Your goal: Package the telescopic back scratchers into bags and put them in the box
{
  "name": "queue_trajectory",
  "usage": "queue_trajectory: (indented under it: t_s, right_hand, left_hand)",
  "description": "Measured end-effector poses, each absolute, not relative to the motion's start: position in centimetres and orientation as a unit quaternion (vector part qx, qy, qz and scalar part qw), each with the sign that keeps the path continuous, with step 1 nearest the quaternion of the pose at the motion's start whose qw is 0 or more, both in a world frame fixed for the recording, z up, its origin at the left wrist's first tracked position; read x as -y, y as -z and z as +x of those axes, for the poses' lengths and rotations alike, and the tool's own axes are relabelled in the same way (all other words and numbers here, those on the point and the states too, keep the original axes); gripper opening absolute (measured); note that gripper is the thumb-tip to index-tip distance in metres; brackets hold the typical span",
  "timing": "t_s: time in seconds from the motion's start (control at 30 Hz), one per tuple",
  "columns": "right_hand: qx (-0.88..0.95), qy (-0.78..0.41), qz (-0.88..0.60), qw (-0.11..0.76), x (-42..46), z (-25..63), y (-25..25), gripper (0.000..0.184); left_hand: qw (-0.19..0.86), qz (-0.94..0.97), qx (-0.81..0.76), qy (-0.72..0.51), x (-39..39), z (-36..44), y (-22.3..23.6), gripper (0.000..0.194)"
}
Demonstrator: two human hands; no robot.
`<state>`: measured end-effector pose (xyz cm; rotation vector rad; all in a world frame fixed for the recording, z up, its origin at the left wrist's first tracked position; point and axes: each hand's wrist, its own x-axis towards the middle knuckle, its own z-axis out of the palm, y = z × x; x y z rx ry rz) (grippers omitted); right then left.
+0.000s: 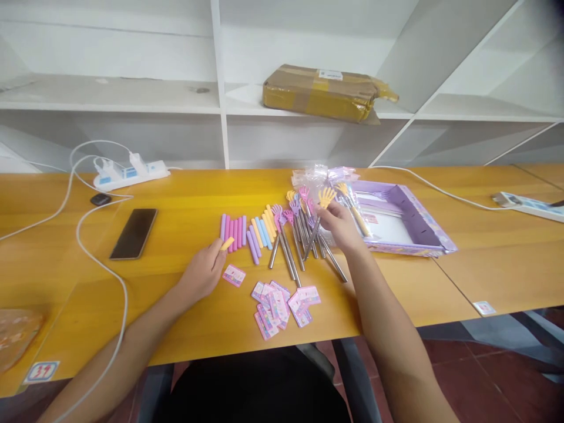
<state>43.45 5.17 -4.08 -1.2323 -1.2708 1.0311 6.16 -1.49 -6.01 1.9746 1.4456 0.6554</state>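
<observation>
Wooden table (189,202); white shelves (110,94) behind. Left hand (203,269): fingers pinched on one yellow tube (227,244), beside the tube row (239,232). Right hand (340,226): fingers clamped on one yellow-headed scratcher (326,197), at the scratcher pile (295,207).

Left hand (203,271) holds a yellow tube (228,243), right hand (338,224) a yellow hand-topped metal rod (326,197), over a wooden tabletop (176,332) with pink cards (277,306)
</observation>
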Motion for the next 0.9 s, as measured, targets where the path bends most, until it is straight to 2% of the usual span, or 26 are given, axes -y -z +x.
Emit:
queue_trajectory:
  t_s: [0.1,0.2,0.33,0.7,0.9]
  right_hand:
    - [0.46,-0.438,-0.492,0.595,-5.4,43.5,4.1,0.04]
    - [0.439,-0.449,-0.466,0.623,-5.6,43.6,4.2,0.041]
    - [0.442,-0.467,-0.453,0.618,-5.5,43.4,3.9,0.048]
    - [0.441,-0.569,-0.402,0.566,-4.0,38.4,4.7,0.052]
    - [0.423,-0.575,-0.392,0.58,-3.5,37.2,5.1,0.05]
  left_hand:
    - [0.31,0.752,-0.531,-0.237,1.8,6.4,6.0,0.03]
    - [0.307,0.767,-0.518,-0.221,1.8,6.7,5.9,0.032]
    - [0.305,0.788,-0.495,-0.202,1.9,7.0,6.1,0.031]
    - [0.295,0.805,-0.476,-0.199,2.3,7.3,6.4,0.026]
    - [0.296,0.807,-0.472,-0.195,2.2,7.2,6.6,0.028]
